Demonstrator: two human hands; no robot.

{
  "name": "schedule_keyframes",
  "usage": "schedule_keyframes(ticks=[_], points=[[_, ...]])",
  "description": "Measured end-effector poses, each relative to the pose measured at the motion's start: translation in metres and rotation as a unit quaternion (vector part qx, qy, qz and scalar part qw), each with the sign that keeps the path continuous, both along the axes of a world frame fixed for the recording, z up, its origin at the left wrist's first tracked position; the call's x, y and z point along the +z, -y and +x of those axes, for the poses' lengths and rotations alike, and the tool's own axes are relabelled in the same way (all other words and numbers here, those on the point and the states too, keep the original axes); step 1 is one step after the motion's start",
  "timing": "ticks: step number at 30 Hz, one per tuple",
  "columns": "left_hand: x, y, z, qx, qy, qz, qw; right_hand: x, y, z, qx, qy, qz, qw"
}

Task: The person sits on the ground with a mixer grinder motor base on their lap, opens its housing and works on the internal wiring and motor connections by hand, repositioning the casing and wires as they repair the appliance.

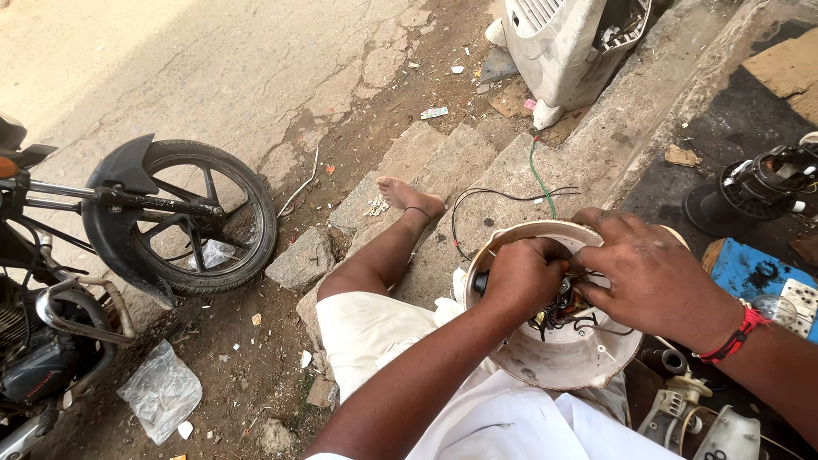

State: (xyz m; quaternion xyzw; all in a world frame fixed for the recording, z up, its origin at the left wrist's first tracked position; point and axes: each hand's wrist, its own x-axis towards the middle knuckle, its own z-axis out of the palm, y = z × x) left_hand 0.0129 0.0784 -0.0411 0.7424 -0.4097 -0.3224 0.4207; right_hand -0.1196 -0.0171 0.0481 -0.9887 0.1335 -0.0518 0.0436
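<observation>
Hands meet over a shallow, cream-coloured round housing (pixel 554 362) that sits tilted on the person's lap, right of centre and low in the frame, its open face turned up toward the camera. The left hand (pixel 521 277) comes in from the lower middle and is curled into a loose fist right inside the bowl; its fingers are folded under, and whether they pinch a wire or a tool cannot be told. The right hand (pixel 648 273), with a red thread band at the wrist, reaches in from the right edge, its fingers spread and bent over the housing's far rim and down toward the middle. Between the two hands, touching both, lies a tangle of dark wires and small parts (pixel 564 311), the only contents of the bowl that show; both hands are equally close to it, left from the left side, right from above and right. A black lead (pixel 498 198) loops out of the housing onto the stone steps (pixel 426 153) above it. A motorcycle wheel (pixel 192 217) stands at the left, a crumpled plastic bag (pixel 162 392) below it.
</observation>
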Motion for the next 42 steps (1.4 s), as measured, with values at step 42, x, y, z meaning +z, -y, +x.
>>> schedule_keyframes(ticks=[42], points=[[-0.013, 0.007, -0.003, -0.001, 0.04, -0.046, 0.998, 0.012, -0.013, 0.002, -0.034, 0.031, -0.04, 0.998]])
